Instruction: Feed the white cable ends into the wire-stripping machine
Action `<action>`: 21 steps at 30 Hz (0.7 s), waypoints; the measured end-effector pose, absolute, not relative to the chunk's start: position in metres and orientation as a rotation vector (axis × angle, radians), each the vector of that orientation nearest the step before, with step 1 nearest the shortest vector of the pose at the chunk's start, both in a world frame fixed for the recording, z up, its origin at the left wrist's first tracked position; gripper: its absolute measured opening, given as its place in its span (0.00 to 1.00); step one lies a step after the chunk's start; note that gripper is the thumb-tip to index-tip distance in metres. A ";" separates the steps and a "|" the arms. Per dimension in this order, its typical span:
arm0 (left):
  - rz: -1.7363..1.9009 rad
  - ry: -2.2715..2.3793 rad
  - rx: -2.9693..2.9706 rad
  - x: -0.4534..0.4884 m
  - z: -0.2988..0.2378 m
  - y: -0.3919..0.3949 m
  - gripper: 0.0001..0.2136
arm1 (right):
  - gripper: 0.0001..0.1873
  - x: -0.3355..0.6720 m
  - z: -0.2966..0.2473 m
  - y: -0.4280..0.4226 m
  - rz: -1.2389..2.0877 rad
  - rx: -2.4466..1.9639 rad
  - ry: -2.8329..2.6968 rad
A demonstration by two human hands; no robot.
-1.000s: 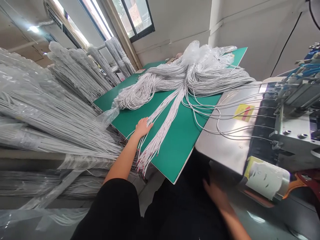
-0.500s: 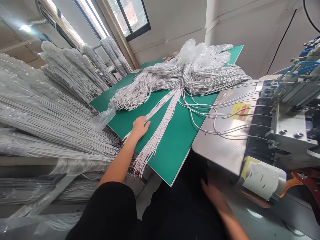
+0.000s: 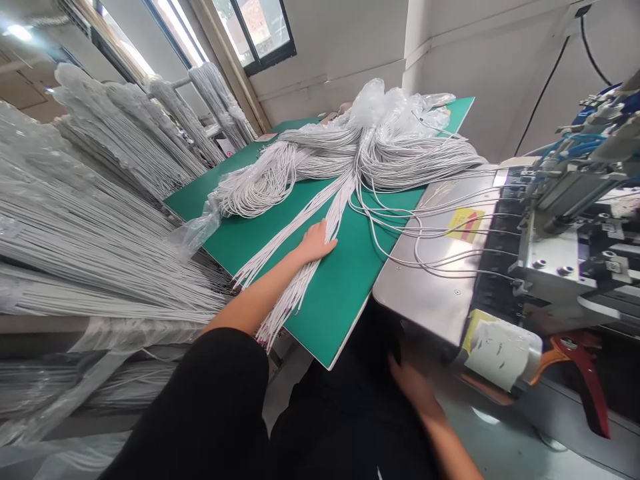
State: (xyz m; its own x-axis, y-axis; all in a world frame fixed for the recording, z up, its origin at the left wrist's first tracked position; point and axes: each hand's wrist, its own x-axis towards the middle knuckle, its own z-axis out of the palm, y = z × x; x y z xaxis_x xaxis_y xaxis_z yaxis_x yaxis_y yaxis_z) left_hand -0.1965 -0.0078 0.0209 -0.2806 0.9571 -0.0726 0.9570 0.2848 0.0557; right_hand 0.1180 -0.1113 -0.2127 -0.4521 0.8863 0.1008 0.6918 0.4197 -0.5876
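My left hand (image 3: 317,241) lies flat and open on a bundle of white wires with red tips (image 3: 300,280) that runs down the green table mat (image 3: 345,287). The wires fan out from a big heap of white wires (image 3: 370,157) lying on clear plastic at the far end of the mat. My right hand (image 3: 413,383) is low, under the front edge of the metal machine plate (image 3: 425,287). It is blurred, and its fingers cannot be made out.
A machine (image 3: 565,227) with a yellow label, blue tubes and a white plastic-wrapped part stands at the right, with single wires trailing onto its plate. Racks of bagged white wire bundles (image 3: 90,227) fill the left side. A window (image 3: 255,30) is behind.
My left hand has slid right and farther up the mat, from the left strand onto the middle wire bundle. My right hand has stayed low by the machine.
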 end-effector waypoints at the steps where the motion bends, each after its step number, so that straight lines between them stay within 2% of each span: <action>1: 0.020 2.470 1.823 -0.197 0.020 0.002 0.33 | 0.26 0.118 -0.212 -0.112 0.666 -1.346 -2.283; 6: 0.045 2.578 1.689 -0.201 0.029 0.047 0.27 | 0.25 0.118 -0.213 -0.114 0.672 -1.331 -2.263; 11: -0.129 2.482 1.547 -0.211 0.056 0.081 0.19 | 0.24 0.117 -0.212 -0.114 0.686 -1.323 -2.221; 18: -0.264 2.363 1.455 -0.207 0.067 0.099 0.08 | 0.23 0.117 -0.200 -0.117 0.735 -1.390 -2.227; 21: -0.236 2.346 1.458 -0.205 0.064 0.100 0.08 | 0.24 0.117 -0.202 -0.115 0.758 -1.380 -2.213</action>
State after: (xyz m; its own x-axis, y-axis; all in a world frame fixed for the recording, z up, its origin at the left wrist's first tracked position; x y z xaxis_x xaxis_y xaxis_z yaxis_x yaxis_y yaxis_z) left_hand -0.2052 0.0996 0.0640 -0.3979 0.8293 -0.3924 0.8909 0.4514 0.0506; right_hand 0.1174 -0.1155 -0.2016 -0.4172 0.9065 0.0657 0.6758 0.3577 -0.6445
